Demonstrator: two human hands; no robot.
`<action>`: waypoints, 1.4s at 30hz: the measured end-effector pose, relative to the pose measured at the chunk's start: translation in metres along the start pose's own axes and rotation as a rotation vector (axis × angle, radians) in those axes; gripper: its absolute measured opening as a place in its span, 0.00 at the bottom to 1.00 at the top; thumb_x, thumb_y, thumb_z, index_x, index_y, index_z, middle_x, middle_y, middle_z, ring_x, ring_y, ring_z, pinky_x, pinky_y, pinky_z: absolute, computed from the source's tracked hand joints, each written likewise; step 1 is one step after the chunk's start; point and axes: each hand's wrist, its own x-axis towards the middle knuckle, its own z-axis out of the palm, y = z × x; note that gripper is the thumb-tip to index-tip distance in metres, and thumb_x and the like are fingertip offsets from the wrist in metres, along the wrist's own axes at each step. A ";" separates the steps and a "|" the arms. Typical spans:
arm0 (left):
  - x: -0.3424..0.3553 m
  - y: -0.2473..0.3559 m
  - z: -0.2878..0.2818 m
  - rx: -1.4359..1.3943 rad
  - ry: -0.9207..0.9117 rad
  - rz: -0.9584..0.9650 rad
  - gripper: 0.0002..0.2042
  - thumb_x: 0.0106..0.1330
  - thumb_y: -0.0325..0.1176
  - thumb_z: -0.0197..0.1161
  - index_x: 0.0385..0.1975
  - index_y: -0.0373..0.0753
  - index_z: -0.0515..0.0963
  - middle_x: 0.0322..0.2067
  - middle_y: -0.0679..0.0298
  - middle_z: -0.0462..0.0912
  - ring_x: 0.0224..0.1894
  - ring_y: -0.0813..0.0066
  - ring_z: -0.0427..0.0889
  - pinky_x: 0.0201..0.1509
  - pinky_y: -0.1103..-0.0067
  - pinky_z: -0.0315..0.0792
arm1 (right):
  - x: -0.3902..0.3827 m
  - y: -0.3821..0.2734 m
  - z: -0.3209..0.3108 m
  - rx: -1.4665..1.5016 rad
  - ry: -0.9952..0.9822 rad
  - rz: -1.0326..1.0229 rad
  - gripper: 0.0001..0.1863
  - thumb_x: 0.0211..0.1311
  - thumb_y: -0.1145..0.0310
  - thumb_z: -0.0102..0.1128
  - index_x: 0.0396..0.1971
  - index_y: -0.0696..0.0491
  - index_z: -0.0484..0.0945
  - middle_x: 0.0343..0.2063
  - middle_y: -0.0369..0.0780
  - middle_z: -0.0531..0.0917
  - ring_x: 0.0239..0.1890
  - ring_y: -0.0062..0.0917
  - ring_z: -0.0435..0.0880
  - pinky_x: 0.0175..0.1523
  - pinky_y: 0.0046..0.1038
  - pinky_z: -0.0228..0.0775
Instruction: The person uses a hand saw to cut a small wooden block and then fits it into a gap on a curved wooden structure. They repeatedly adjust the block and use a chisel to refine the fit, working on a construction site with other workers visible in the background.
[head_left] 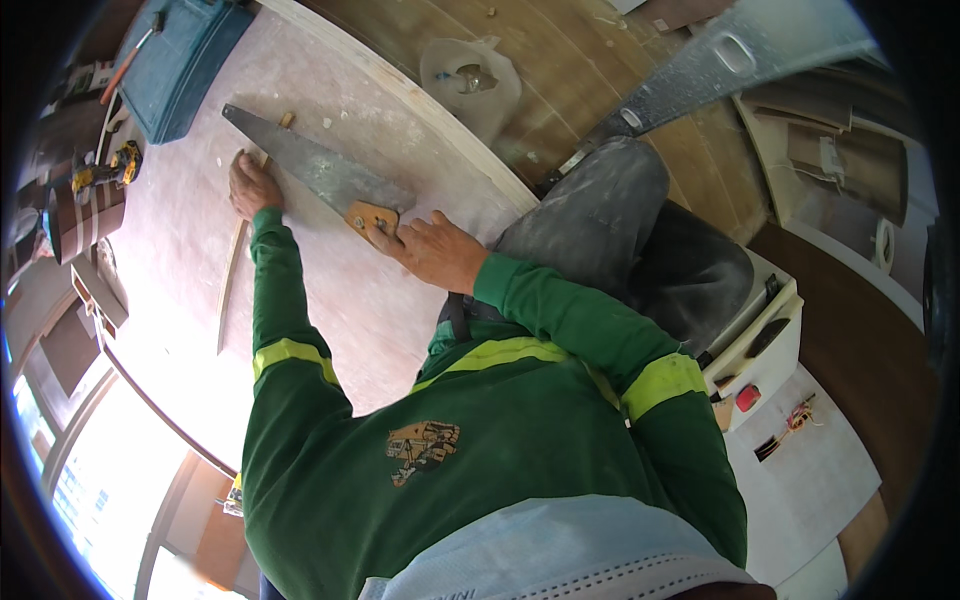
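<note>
My right hand [445,250] grips the wooden handle of a handsaw [310,158], its index finger lying along the handle. The grey blade points to the far left and crosses a thin wooden strip [232,280]. Close beside the blade, my left hand [255,186] is closed over the strip and holds it against a pale, dusty board [340,320]. A short end of the strip shows past the blade's far side. Where the teeth meet the wood is hidden.
A blue-grey toolbox [195,75] stands at the far left, near a yellow and black cordless drill [125,163]. Beyond the board's edge, a clear plastic bag [470,85] lies on the wood-look floor. A metal ladder-like piece [690,85] slants at the upper right, beside my bent knee.
</note>
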 end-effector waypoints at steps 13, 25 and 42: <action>0.010 0.000 0.016 0.276 0.021 0.070 0.22 0.81 0.48 0.40 0.53 0.47 0.83 0.52 0.64 0.85 0.57 0.59 0.80 0.62 0.64 0.69 | 0.169 0.400 -0.042 1.104 0.379 1.065 0.27 0.70 0.55 0.61 0.64 0.51 0.72 0.55 0.51 0.81 0.56 0.44 0.80 0.62 0.48 0.68; 0.018 -0.021 0.030 0.443 0.061 0.387 0.16 0.81 0.38 0.46 0.52 0.36 0.78 0.48 0.57 0.86 0.49 0.53 0.83 0.56 0.62 0.76 | 0.228 0.580 0.169 -0.245 -0.452 0.491 0.23 0.73 0.60 0.53 0.61 0.55 0.77 0.53 0.53 0.84 0.52 0.41 0.83 0.55 0.40 0.76; 0.009 0.008 0.011 0.225 0.010 0.087 0.21 0.80 0.49 0.42 0.50 0.48 0.84 0.49 0.59 0.84 0.55 0.55 0.80 0.60 0.59 0.71 | 0.154 0.257 -0.086 1.239 0.500 0.550 0.13 0.73 0.69 0.60 0.52 0.59 0.77 0.40 0.40 0.86 0.31 0.21 0.86 0.40 0.24 0.80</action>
